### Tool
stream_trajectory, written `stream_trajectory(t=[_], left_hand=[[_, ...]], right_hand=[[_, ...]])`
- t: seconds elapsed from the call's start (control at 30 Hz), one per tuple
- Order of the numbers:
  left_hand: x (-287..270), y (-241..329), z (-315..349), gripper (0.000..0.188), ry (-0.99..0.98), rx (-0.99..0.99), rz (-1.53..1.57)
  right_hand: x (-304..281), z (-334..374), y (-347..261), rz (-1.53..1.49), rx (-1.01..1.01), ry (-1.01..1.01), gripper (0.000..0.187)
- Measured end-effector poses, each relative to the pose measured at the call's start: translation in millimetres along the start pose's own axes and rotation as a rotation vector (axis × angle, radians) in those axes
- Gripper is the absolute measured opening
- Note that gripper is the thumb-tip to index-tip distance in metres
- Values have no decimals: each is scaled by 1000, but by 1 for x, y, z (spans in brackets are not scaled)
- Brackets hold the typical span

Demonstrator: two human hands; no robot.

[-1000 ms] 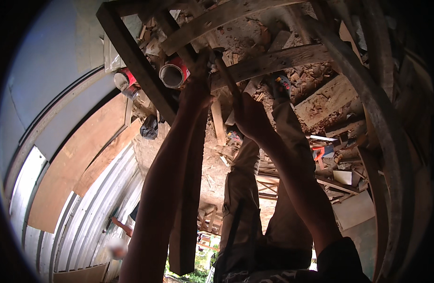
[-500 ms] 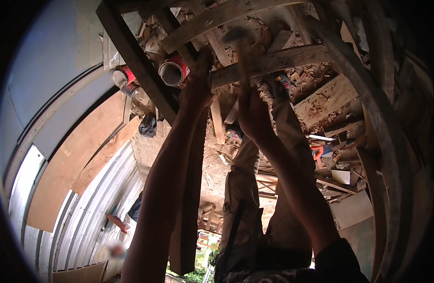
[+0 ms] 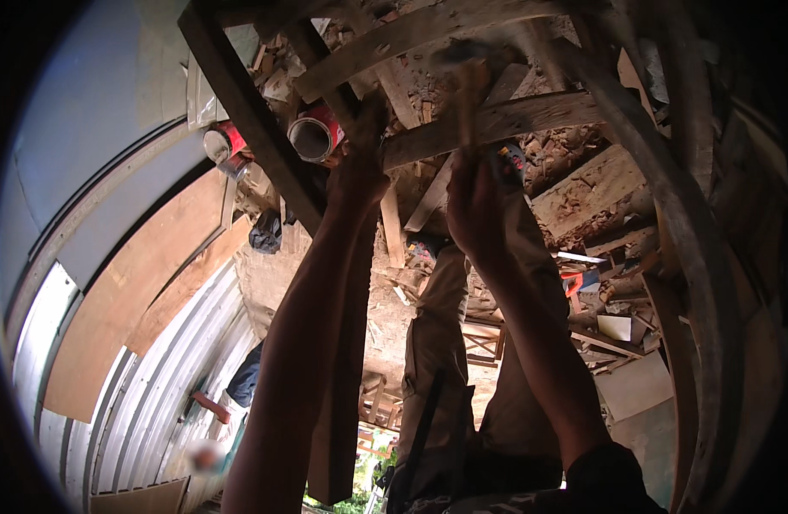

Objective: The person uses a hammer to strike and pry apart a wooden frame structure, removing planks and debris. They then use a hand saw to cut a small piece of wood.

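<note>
My right hand (image 3: 473, 199) is closed round the wooden handle of a hammer (image 3: 470, 103), whose dark head is smeared by motion. The hammer stands over a flat crosspiece (image 3: 531, 113) of a wooden frame. At the left end of that crosspiece, my left hand (image 3: 357, 182) is wrapped round a long wooden beam (image 3: 334, 445) that runs down under my forearm. Its fingertips are in shadow. Beyond both hands, a curved rail (image 3: 411, 38) of the frame crosses the view.
Two red cans (image 3: 315, 134) (image 3: 223, 141) stand by a slanting post (image 3: 248, 111) on the left. Wood scraps and shavings (image 3: 582, 193) litter the ground. An orange-handled saw (image 3: 574, 283) lies right. Another person (image 3: 227, 407) is at lower left, by corrugated metal sheets.
My right hand and the hammer have shifted a little to the right. My left hand keeps its hold on the beam. The other person's arm and body have moved slightly.
</note>
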State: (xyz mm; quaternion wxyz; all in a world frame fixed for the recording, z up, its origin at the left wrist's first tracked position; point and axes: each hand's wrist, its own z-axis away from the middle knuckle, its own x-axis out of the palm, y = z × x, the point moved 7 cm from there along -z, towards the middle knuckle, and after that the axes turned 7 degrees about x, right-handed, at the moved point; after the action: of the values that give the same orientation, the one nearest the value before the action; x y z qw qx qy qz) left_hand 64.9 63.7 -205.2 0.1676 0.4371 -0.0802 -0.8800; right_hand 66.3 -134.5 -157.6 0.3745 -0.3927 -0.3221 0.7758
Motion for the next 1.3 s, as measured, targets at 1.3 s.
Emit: stream_trajectory(t=[1.3], left_hand=[[-9, 3, -3, 105, -9, -99, 21]], right_hand=[[-14, 2, -11, -56, 92, 145, 21]])
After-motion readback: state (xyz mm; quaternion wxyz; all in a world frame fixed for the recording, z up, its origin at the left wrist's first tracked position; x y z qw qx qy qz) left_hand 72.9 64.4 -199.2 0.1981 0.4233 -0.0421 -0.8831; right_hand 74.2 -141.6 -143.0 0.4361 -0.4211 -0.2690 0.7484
